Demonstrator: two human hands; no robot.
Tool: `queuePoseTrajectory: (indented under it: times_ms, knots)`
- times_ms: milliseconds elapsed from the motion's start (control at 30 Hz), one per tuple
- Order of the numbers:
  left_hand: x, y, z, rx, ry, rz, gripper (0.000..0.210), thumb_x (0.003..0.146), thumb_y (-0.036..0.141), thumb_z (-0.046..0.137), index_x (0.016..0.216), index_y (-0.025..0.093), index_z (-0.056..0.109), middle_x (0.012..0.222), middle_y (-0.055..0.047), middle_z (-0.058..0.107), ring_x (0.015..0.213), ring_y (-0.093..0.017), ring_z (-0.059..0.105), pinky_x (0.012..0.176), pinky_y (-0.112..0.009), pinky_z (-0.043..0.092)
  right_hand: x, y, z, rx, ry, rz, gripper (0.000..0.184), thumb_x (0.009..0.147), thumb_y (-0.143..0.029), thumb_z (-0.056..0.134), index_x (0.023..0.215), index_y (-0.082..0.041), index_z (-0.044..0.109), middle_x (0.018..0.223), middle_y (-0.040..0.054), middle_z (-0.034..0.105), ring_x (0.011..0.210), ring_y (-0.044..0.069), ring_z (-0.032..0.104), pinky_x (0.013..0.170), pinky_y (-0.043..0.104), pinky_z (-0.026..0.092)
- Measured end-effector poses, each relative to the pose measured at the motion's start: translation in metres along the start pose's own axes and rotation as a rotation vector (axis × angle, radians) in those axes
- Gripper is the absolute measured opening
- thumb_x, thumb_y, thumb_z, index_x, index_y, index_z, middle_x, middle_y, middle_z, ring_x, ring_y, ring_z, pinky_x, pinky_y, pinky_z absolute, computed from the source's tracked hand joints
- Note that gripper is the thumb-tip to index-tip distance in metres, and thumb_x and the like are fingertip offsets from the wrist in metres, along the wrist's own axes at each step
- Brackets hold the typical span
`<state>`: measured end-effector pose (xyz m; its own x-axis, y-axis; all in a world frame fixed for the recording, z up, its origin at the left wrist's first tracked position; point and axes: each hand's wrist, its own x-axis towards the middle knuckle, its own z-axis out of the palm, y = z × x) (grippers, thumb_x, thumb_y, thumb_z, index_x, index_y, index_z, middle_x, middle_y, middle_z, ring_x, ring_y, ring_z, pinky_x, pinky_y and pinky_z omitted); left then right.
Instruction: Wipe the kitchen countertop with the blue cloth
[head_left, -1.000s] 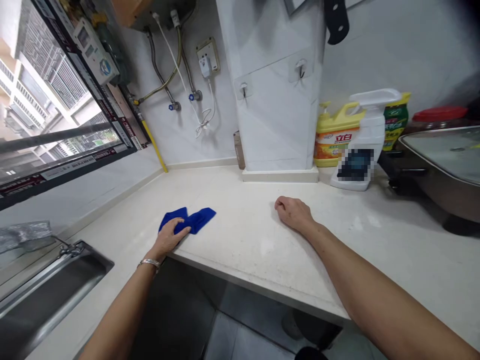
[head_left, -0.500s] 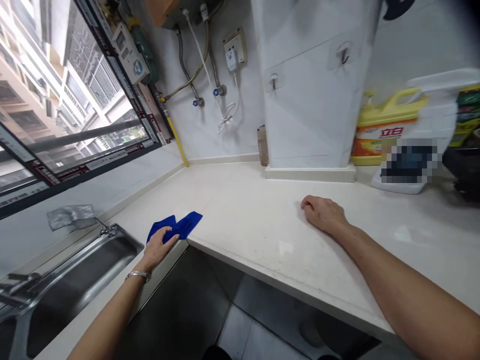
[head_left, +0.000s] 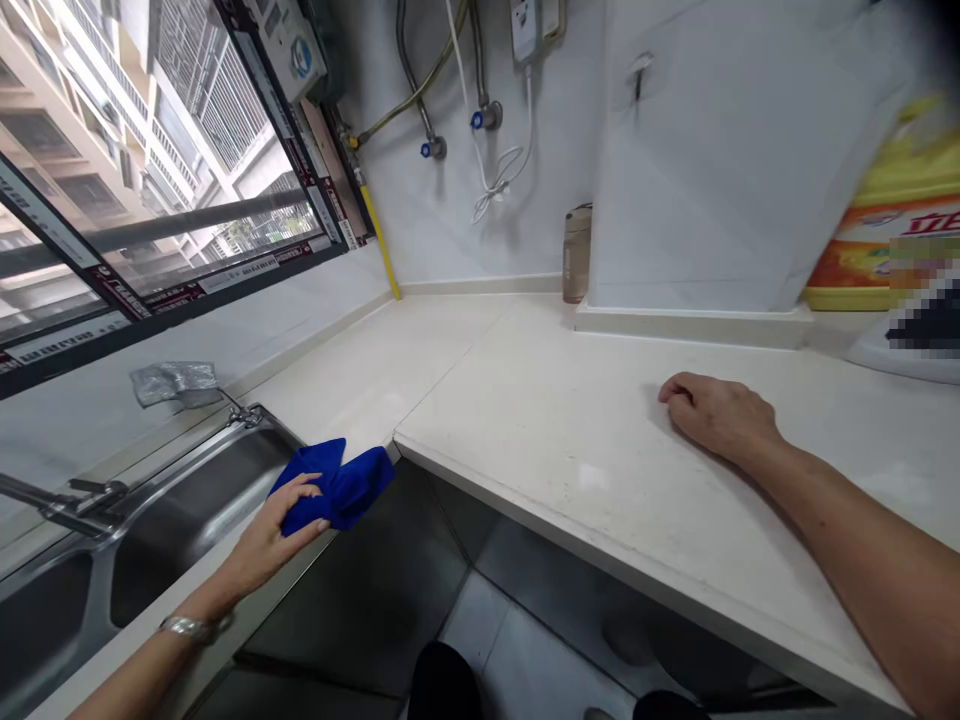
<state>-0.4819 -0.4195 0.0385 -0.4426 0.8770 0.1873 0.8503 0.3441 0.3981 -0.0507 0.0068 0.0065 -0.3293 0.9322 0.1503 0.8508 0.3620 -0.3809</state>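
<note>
A blue cloth [head_left: 358, 490] is held between the thumb and fingers of my left hand [head_left: 270, 535], at the inner corner of the pale countertop [head_left: 517, 400] beside the sink. Part of the cloth hangs past the counter's front edge. A metal bracelet [head_left: 196, 628] circles my left wrist. My right hand [head_left: 724, 415] rests on the counter to the right, its fingers curled in and nothing visible in them.
The steel sink [head_left: 101, 590] with its tap [head_left: 82, 510] is on the left, under a window. At the back stand a small brown box-like container [head_left: 577, 255], a wall pillar [head_left: 697, 170] and a yellow detergent jug [head_left: 862, 225]. A yellow pipe [head_left: 382, 245] runs down the corner.
My view has tilted down and closer. My left hand has drawn the cloth back toward me, partly over the counter's edge. My right hand stays curled on the counter.
</note>
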Motion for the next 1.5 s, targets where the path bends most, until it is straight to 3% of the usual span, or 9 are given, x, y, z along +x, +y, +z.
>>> queuePoseTrajectory:
  times_ms: [167, 333, 433, 500, 633, 767, 933, 1267, 1500]
  knots:
    - [-0.036, -0.016, -0.023, -0.033, -0.089, -0.031, 0.041, 0.082, 0.061, 0.066, 0.108, 0.029, 0.062, 0.152, -0.01, 0.048, 0.137, -0.036, 0.049, 0.112, -0.057, 0.043, 0.003, -0.001, 0.001, -0.05, -0.006, 0.042, 0.032, 0.087, -0.029, 0.037, 0.104, -0.027, 0.064, 0.102, 0.0084, 0.07, 0.088, 0.028, 0.059, 0.069, 0.037, 0.039]
    - [-0.041, -0.014, -0.021, 0.0, -0.049, 0.007, 0.036, 0.083, 0.056, 0.068, 0.102, 0.027, 0.061, 0.146, -0.011, 0.053, 0.134, -0.034, 0.051, 0.113, -0.058, 0.041, -0.001, -0.004, 0.01, -0.135, 0.065, -0.025, 0.033, 0.087, -0.029, 0.035, 0.103, -0.026, 0.064, 0.111, 0.0095, 0.069, 0.088, 0.03, 0.062, 0.063, 0.039, 0.041]
    - [-0.037, -0.009, -0.015, 0.015, -0.018, 0.021, 0.035, 0.083, 0.055, 0.068, 0.102, 0.026, 0.06, 0.143, -0.011, 0.055, 0.135, -0.034, 0.05, 0.116, -0.059, 0.038, -0.015, -0.018, 0.018, -0.067, 0.157, -0.198, 0.034, 0.087, -0.03, 0.034, 0.102, -0.023, 0.064, 0.118, 0.0101, 0.068, 0.095, 0.032, 0.064, 0.064, 0.041, 0.048]
    - [-0.037, -0.008, -0.013, 0.015, -0.007, 0.012, 0.035, 0.082, 0.055, 0.068, 0.101, 0.027, 0.061, 0.142, -0.01, 0.055, 0.134, -0.034, 0.05, 0.117, -0.058, 0.037, -0.03, -0.034, 0.024, 0.053, 0.175, -0.36, 0.035, 0.09, -0.032, 0.035, 0.107, -0.023, 0.064, 0.117, 0.0105, 0.07, 0.102, 0.033, 0.065, 0.073, 0.045, 0.054]
    - [-0.039, -0.005, -0.012, 0.012, -0.018, -0.011, 0.035, 0.08, 0.056, 0.069, 0.101, 0.028, 0.062, 0.144, -0.008, 0.054, 0.134, -0.034, 0.05, 0.117, -0.057, 0.037, -0.066, -0.068, 0.036, 0.311, -0.017, -0.669, 0.047, 0.098, -0.047, 0.041, 0.139, -0.028, 0.052, 0.137, 0.008, 0.063, 0.12, 0.03, 0.063, 0.098, 0.05, 0.056]
    - [-0.037, 0.0, -0.011, 0.013, -0.031, -0.026, 0.035, 0.084, 0.056, 0.065, 0.106, 0.029, 0.062, 0.146, -0.008, 0.053, 0.137, -0.033, 0.046, 0.118, -0.056, 0.036, -0.083, -0.083, 0.048, 0.296, -0.124, -0.925, 0.052, 0.097, -0.054, 0.047, 0.146, -0.035, 0.05, 0.152, 0.0015, 0.051, 0.14, 0.03, 0.046, 0.117, 0.058, 0.041]
    - [-0.011, 0.007, 0.0, 0.048, -0.016, 0.018, 0.037, 0.088, 0.057, 0.06, 0.11, 0.027, 0.062, 0.144, -0.009, 0.054, 0.135, -0.033, 0.048, 0.117, -0.056, 0.036, -0.08, -0.082, 0.056, 0.282, -0.069, -0.976, 0.046, 0.098, -0.051, 0.047, 0.141, -0.036, 0.055, 0.149, -0.0002, 0.054, 0.138, 0.03, 0.049, 0.117, 0.059, 0.04]
    - [0.078, 0.012, 0.033, -0.005, 0.009, 0.164, 0.042, 0.095, 0.057, 0.049, 0.118, 0.023, 0.057, 0.143, -0.011, 0.056, 0.135, -0.029, 0.049, 0.118, -0.052, 0.035, -0.08, -0.082, 0.052, 0.244, -0.063, -0.965, 0.045, 0.098, -0.05, 0.047, 0.142, -0.042, 0.052, 0.15, -0.0048, 0.053, 0.137, 0.03, 0.05, 0.115, 0.059, 0.044]
    - [0.13, 0.012, 0.049, -0.007, 0.066, 0.188, 0.039, 0.095, 0.053, 0.05, 0.116, 0.021, 0.059, 0.136, -0.01, 0.061, 0.128, -0.029, 0.054, 0.115, -0.051, 0.039, -0.078, -0.084, 0.05, 0.241, -0.081, -0.947, 0.043, 0.097, -0.051, 0.048, 0.139, -0.044, 0.054, 0.147, -0.0049, 0.055, 0.135, 0.031, 0.052, 0.113, 0.058, 0.044]
